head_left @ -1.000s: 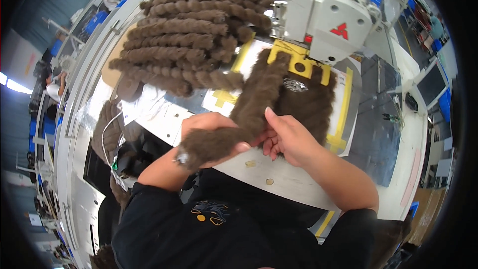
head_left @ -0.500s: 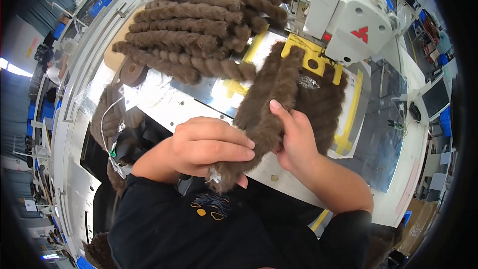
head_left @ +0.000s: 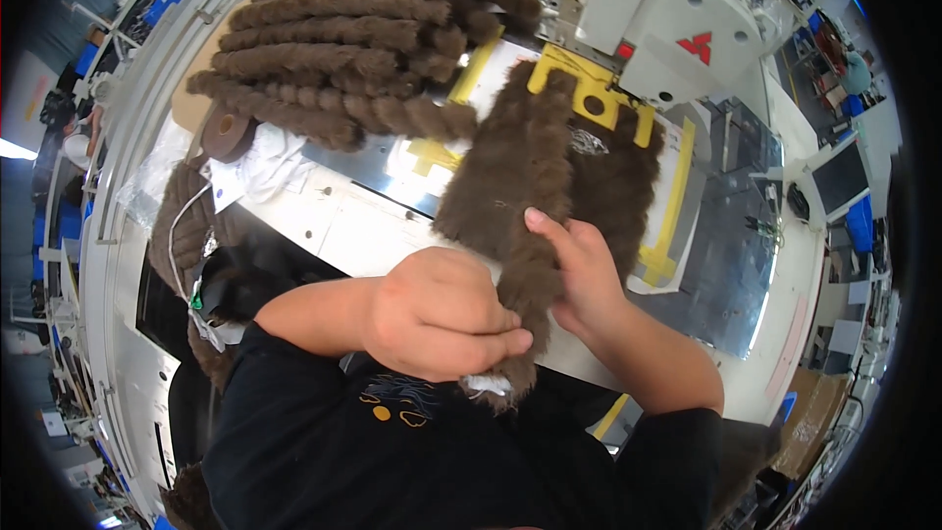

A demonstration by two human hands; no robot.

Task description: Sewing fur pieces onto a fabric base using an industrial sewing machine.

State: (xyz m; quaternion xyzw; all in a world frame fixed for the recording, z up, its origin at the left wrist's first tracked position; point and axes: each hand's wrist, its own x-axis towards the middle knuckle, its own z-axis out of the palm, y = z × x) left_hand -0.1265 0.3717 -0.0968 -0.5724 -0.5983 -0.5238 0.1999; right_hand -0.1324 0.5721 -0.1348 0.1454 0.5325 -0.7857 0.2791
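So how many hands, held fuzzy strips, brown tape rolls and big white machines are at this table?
Hands: 2, left hand and right hand
Held fuzzy strip: 1
Brown tape roll: 1
Big white machine: 1
Total: 5

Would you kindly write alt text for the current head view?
A person's left hand pinches a brown plush strip by its near end while the right hand grips it farther up. The strip runs to a yellow clamp plate beneath a white industrial sewing machine; twisted brown plush rolls lie piled at left.
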